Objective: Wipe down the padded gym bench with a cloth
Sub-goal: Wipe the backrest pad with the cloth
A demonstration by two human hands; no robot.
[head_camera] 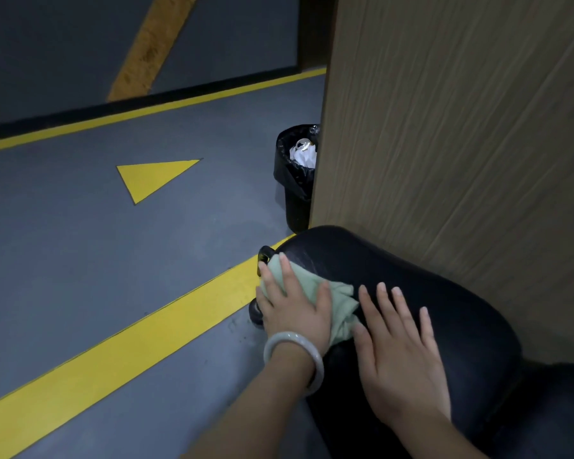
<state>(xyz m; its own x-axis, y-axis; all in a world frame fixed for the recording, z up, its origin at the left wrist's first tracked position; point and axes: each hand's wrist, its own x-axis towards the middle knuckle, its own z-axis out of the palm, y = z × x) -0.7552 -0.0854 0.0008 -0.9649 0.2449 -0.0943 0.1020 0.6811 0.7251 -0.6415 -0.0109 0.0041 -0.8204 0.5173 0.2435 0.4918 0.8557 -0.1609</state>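
Black padded bench [411,286] at lower right, far end up against wood-grain panel [461,127]. Pale green cloth [340,303] bunched on bench's left edge near far end. L hand [292,306] flat on cloth, fingers straight, pressing it to pad; pale bangle [295,356] on wrist. R hand [398,352] just beside cloth, palm down on pad, fingers spread, holding nothing. Black-lined bin [294,180] w/ white trash behind panel edge. Grey floor [80,260], yellow stripes + triangle [153,178].
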